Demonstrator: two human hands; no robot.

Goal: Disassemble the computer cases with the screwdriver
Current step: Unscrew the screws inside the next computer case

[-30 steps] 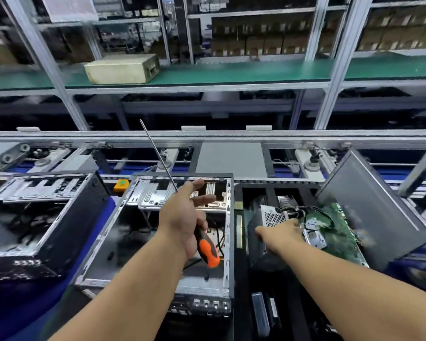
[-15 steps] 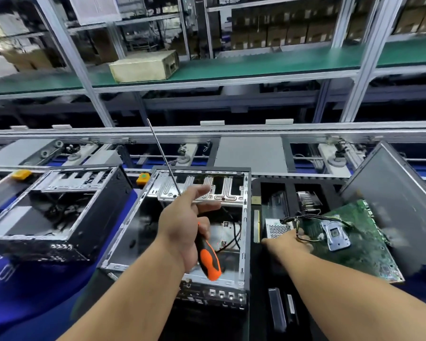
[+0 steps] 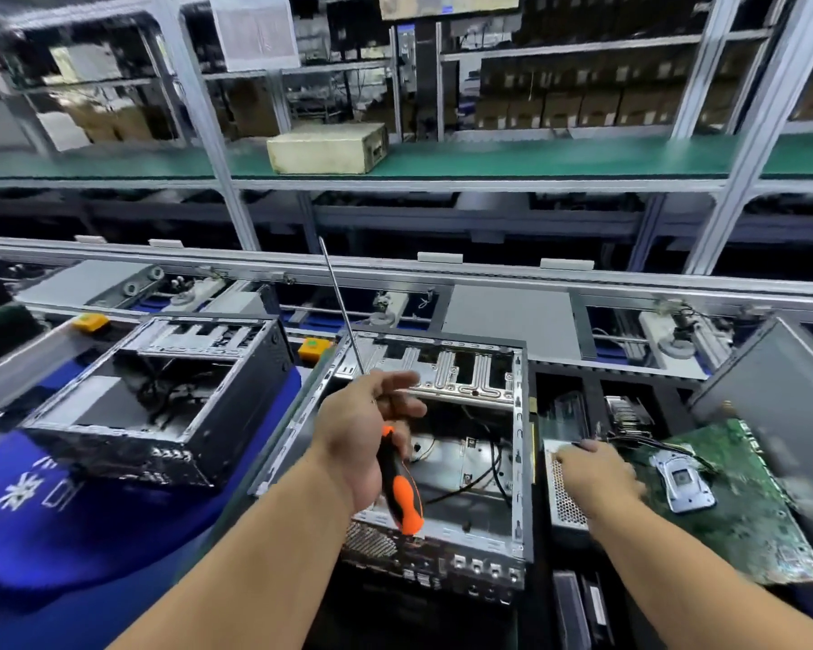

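We hold the screwdriver [image 3: 397, 480] in the left hand [image 3: 362, 438], fingers curled round the orange-and-black handle, shaft pointing up toward 12 o'clock and clear of any screw. The tool is parked, not driving. This hand hovers over the open case [image 3: 442, 443] at centre, which now shows bare metal floor and a few loose cables.

The right hand [image 3: 597, 476] reaches to 3 o'clock and rests on the perforated metal unit [image 3: 565, 497] just beside the case's right wall. The fingers lie over its top; we cannot tell whether this grip has closed on the unit or only presses it. The green board [image 3: 733, 499] lies further out at 3 o'clock, partly over the grey panel [image 3: 770, 396].

We judge the step in hand to be setting stripped parts aside, with the centre case largely emptied. A second case [image 3: 160, 396] sits at 9 o'clock on the worktop [image 3: 90, 532], cables inside.

The next move calls for freeing the right hand, turning the screwdriver tip-down, and seating it squarely on a remaining screw before applying torque.
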